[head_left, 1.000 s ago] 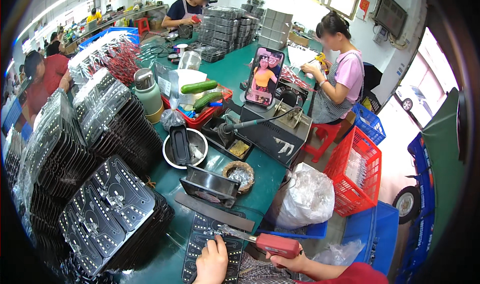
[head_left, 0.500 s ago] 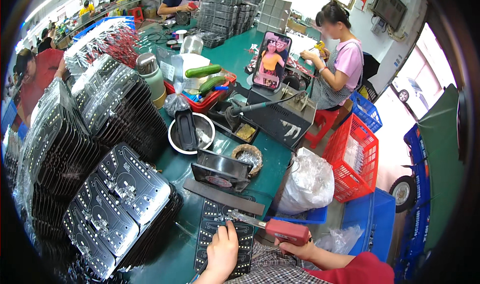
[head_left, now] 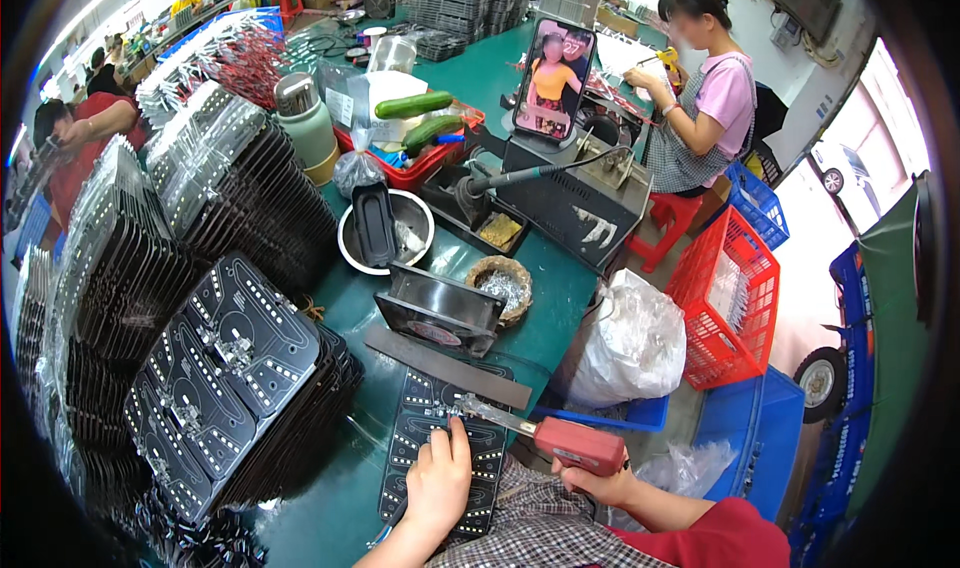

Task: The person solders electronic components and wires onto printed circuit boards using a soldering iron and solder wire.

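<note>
A black circuit board [head_left: 408, 456] with rows of small pale LEDs lies on the table in front of me. My left hand [head_left: 440, 473] rests on it, index finger stretched to the small metal parts in its upper middle, other fingers loosely bent; its thumb is hidden. My right hand [head_left: 600, 483] is wrapped round the red boxy handle of a gun-shaped tool [head_left: 580, 446]. The tool's narrow metal nose reaches left to those parts, its tip close to my left fingertip. A flat dark bar [head_left: 450, 368] lies across the board's far edge.
Stacked boards [head_left: 230, 368] fill the left. Beyond the bar stand a small black fan [head_left: 440, 313], a round woven dish [head_left: 502, 290], a white-rimmed bowl [head_left: 428, 243] and a soldering iron [head_left: 500, 180]. A phone [head_left: 552, 83] stands upright. Red [head_left: 735, 313] and blue crates are at right; a co-worker [head_left: 705, 118] sits beyond.
The whole view has shifted slightly. My left index finger and the tool's nose stay at nearly the same spot on the board. The co-worker's hands have moved a little.
</note>
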### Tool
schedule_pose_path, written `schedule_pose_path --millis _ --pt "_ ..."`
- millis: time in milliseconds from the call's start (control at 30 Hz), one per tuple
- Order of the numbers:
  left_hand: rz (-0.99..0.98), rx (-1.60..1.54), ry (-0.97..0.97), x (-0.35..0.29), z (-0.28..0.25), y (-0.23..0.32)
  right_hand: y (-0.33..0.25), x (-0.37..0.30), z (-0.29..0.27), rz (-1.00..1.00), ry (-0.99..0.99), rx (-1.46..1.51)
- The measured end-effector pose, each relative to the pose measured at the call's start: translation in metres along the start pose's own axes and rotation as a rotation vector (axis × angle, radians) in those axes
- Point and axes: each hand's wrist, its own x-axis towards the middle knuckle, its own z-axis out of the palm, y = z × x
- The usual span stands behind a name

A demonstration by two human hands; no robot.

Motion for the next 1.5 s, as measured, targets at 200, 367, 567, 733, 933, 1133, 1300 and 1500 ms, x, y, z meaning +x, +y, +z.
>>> schedule_pose_path --millis 200,367,567,733,933,1133,1300,1500 --pt "-0.006 0.01 -0.013 0.0 -0.001 0.001 0.012 -0.002 -0.007 0.061 0.004 0.039" --pt "-0.002 0.021 -0.031 0.002 -0.002 0.0 0.008 0.003 -0.005 0.078 0.019 0.051" --pt "0.004 0.024 -0.014 0.003 0.0 -0.001 0.01 0.003 -0.008 0.095 0.01 -0.024" --pt "0.002 0.025 -0.009 0.004 0.0 0.0 0.012 0.003 -0.011 0.093 -0.009 0.003" --pt "0.003 0.021 -0.012 0.002 -0.002 0.002 0.013 -0.002 -0.012 0.1 -0.008 -0.011" --pt "-0.027 0.027 0.0 -0.005 0.002 0.0 0.012 0.001 -0.008 0.101 -0.022 0.047" --pt "-0.007 0.015 0.007 0.002 0.001 -0.001 -0.002 0.001 -0.001 0.082 0.046 -0.095" --pt "-0.072 -0.086 -0.054 0.003 0.001 0.002 -0.002 0.006 0.001 0.054 0.089 -0.049"
